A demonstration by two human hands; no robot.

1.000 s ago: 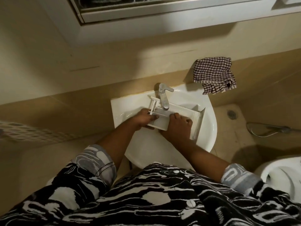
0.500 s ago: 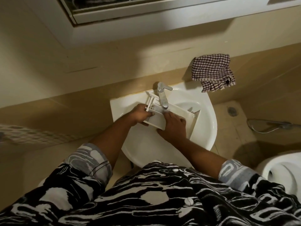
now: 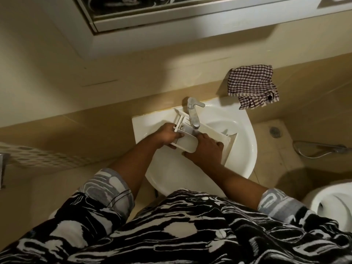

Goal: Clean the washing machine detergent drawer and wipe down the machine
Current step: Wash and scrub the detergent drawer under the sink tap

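The white drawer (image 3: 187,145) lies tilted across the sink (image 3: 244,149), directly under the tap (image 3: 193,115), with its far end pointing right of the tap. The left hand (image 3: 166,135) grips the end left of the tap, its fingers curled round the drawer's rim. The right hand (image 3: 206,152) holds the near side just below the tap, fingers close together over the top and the thumb along the near edge. A checked cloth (image 3: 251,85) lies on the ledge right of the tap, well apart from the drawer. A toilet (image 3: 333,199) stands far to the right of the tap.
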